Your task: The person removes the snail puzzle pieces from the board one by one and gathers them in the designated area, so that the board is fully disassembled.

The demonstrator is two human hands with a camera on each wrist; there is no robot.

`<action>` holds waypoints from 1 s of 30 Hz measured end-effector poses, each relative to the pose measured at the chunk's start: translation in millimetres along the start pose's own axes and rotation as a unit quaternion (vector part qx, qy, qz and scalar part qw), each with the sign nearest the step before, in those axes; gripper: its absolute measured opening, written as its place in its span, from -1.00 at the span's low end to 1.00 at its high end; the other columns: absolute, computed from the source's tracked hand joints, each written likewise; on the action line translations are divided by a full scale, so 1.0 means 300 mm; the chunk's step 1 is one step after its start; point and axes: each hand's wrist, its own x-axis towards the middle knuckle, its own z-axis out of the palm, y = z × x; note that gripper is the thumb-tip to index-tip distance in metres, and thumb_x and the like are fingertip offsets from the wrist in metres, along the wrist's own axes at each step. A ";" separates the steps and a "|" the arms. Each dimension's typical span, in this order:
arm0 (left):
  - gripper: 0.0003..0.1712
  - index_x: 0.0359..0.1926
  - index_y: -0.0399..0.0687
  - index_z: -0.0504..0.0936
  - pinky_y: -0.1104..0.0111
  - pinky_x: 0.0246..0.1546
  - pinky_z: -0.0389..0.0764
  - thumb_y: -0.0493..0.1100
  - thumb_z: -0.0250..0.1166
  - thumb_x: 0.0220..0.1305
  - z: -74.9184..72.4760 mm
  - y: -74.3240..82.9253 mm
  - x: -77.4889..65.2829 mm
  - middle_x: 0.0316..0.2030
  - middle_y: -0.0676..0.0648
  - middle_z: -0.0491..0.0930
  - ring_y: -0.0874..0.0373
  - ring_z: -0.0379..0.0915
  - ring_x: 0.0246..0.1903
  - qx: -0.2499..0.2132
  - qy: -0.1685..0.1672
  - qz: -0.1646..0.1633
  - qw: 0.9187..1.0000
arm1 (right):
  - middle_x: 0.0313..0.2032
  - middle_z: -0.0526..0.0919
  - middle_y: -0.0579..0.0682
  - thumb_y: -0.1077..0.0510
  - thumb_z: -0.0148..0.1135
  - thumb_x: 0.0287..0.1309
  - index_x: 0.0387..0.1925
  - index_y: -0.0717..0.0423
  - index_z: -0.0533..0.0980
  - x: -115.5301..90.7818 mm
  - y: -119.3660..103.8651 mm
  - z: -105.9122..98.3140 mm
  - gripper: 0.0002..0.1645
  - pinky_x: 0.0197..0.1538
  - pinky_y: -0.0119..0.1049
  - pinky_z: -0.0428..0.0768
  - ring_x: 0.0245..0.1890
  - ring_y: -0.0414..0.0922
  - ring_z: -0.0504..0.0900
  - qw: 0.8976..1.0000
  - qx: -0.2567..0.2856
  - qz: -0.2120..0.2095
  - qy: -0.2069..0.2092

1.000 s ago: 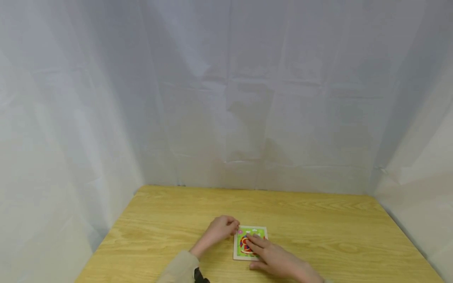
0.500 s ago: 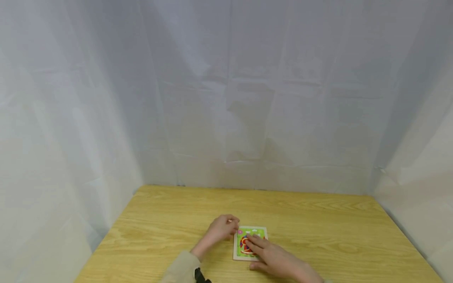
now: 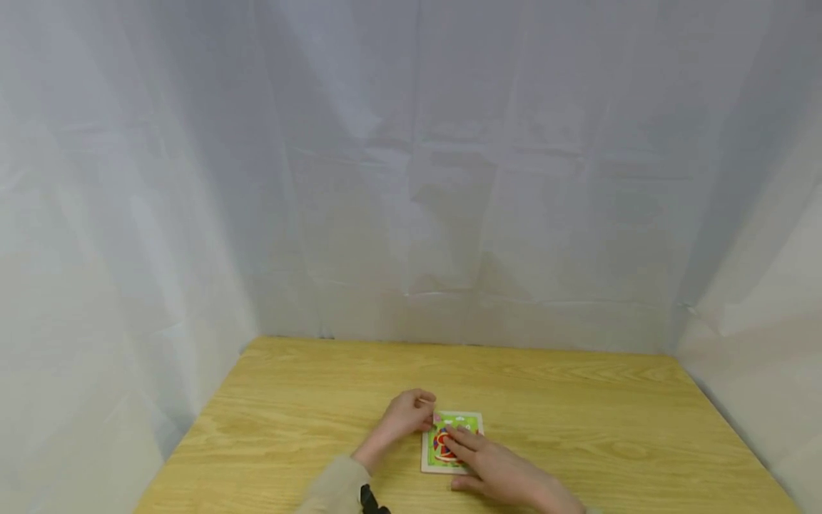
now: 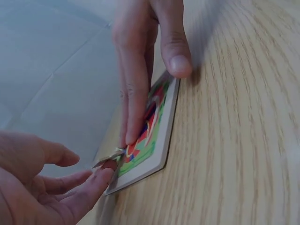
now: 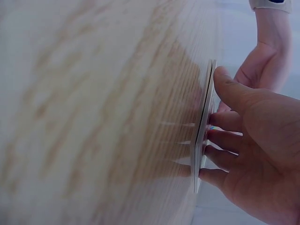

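A square jigsaw puzzle board (image 3: 452, 467) with a green, red and blue picture and a pale border lies on the table. At its far left corner my left hand (image 3: 404, 414) pinches a thin, shiny, creased plastic film (image 4: 110, 159), raised from the board in the left wrist view. The fingertips partly hide the film. My right hand (image 3: 504, 471) rests with straight fingers across the picture, the thumb at the near edge, hiding the board's right part. In the right wrist view the board (image 5: 200, 145) shows edge-on beneath the right fingers.
The wood-grain table (image 3: 578, 400) extends around the board on all sides. White sheeting (image 3: 449, 214) hangs behind the table and along both its sides. A black strap (image 3: 371, 500) is at the left sleeve (image 3: 340, 485).
The left fingers have shifted very slightly, and the pink flower at the board's far left corner looks duller under the film. The right hand stays in place on the board.
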 end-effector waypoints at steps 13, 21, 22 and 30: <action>-0.92 -0.25 -0.37 0.72 0.37 -0.47 0.72 -0.40 0.37 0.25 0.011 -0.021 0.014 -0.45 -0.13 0.70 0.18 0.62 -0.55 0.051 0.036 0.008 0.998 | 0.50 0.24 0.16 -0.31 -0.01 0.45 0.50 0.18 0.24 -0.002 0.009 0.002 -0.14 0.37 0.03 0.44 0.45 0.14 0.29 1.000 0.013 0.012 -0.011; -0.88 -0.22 -0.31 0.74 0.32 -0.41 0.75 -0.32 0.43 0.25 -0.023 -0.047 0.024 -0.42 -0.12 0.74 0.16 0.67 -0.46 0.034 0.063 0.023 0.997 | 0.45 0.33 0.19 -0.23 0.06 0.45 0.43 0.25 0.33 0.000 0.010 0.006 -0.20 0.36 -0.03 0.46 0.42 0.11 0.35 1.000 -0.002 0.003 0.017; -0.88 -0.22 -0.32 0.74 0.31 -0.40 0.75 -0.32 0.43 0.24 -0.028 -0.050 0.025 -0.40 -0.12 0.74 0.16 0.67 -0.45 0.032 0.065 0.027 0.997 | 0.44 0.34 0.20 -0.23 0.07 0.45 0.43 0.26 0.34 -0.001 0.010 0.007 -0.21 0.36 -0.03 0.47 0.41 0.12 0.36 1.000 -0.005 0.001 0.021; -0.86 -0.18 -0.29 0.77 0.28 -0.34 0.76 -0.31 0.43 0.25 -0.063 -0.082 0.033 -0.34 -0.16 0.77 0.11 0.70 -0.36 0.018 0.076 0.050 0.996 | 0.44 0.35 0.19 -0.22 0.08 0.45 0.43 0.24 0.33 0.004 0.014 0.015 -0.21 0.36 -0.01 0.46 0.41 0.12 0.36 1.000 -0.002 0.012 0.018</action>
